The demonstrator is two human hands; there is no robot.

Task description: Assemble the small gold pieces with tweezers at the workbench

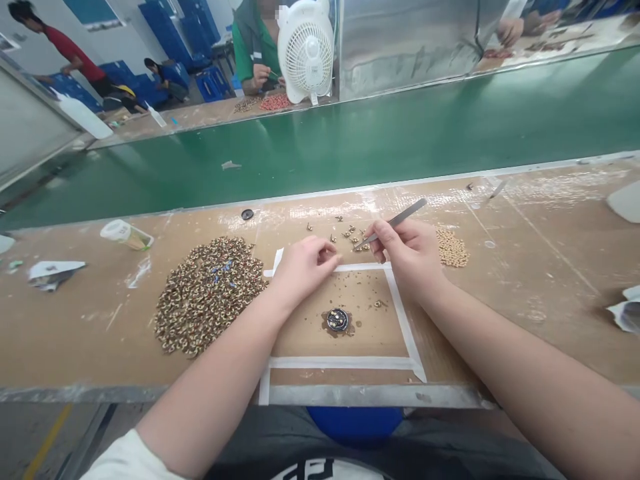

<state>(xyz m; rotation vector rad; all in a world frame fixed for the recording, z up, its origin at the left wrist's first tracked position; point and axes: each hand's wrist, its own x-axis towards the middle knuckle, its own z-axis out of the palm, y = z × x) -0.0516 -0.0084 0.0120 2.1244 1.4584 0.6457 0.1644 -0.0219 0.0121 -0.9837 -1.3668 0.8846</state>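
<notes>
My right hand grips metal tweezers, their tips pointing left and down among several small loose metal parts. My left hand is closed, thumb and fingers curled together above the taped line; anything between them is hidden. Nearer to me, inside a white tape frame, lies a small round black cap with pale dots in it, on a wet dark patch. Left of my left hand is a large heap of small brown-and-gold parts. A pile of tan beads lies just beyond my right hand.
A small black disc and a tipped clear cup are at the left back. Beyond the table edge runs a green belt. A white fan and a person in green are across it.
</notes>
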